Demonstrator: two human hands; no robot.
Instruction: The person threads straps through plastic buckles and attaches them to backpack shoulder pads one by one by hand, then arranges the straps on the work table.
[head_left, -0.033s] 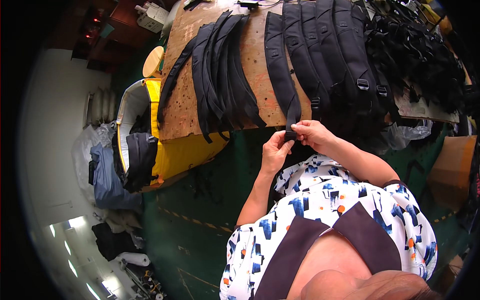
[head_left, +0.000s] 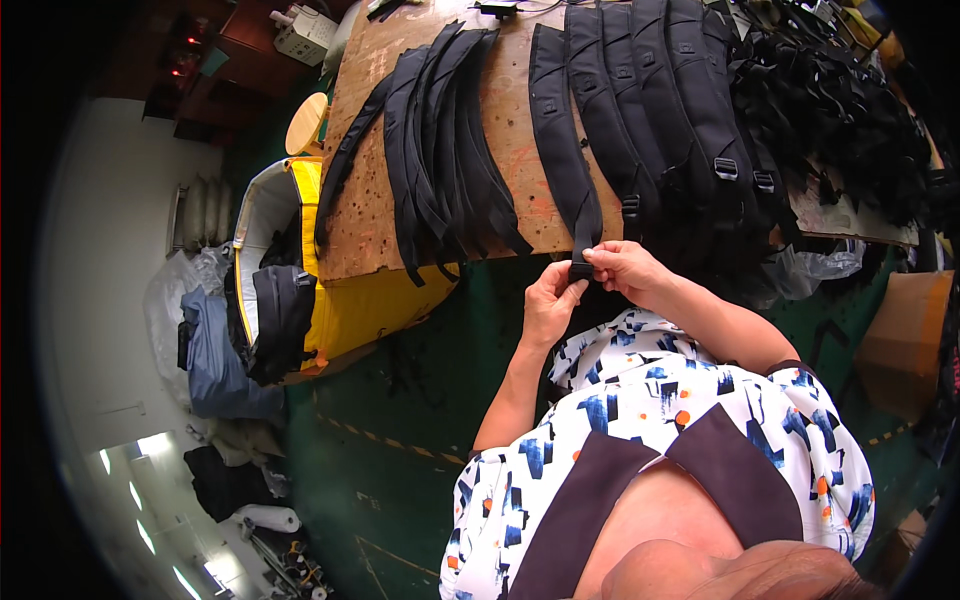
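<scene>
The black buckle [head_left: 581, 271] sits between my hands, just off the near edge of the table, at the near end of a narrow webbing tail [head_left: 584, 232]. My left hand [head_left: 548, 305] pinches the buckle, thumb and fingers closed on it; my right hand [head_left: 625, 270] has thumb and forefinger drawn narrow on the webbing just beside it. I judge this to be the step of working webbing and buckle together; whether the tail is through the slot, I cannot tell. The move from here calls for a steady left pinch and a flat, untwisted tail. Farther off, the tail joins its padded strap [head_left: 553, 110], lying on the wooden table [head_left: 512, 130]. To its right lie strap pieces with buckles [head_left: 655, 100]; to its left, more black straps [head_left: 440, 130].
</scene>
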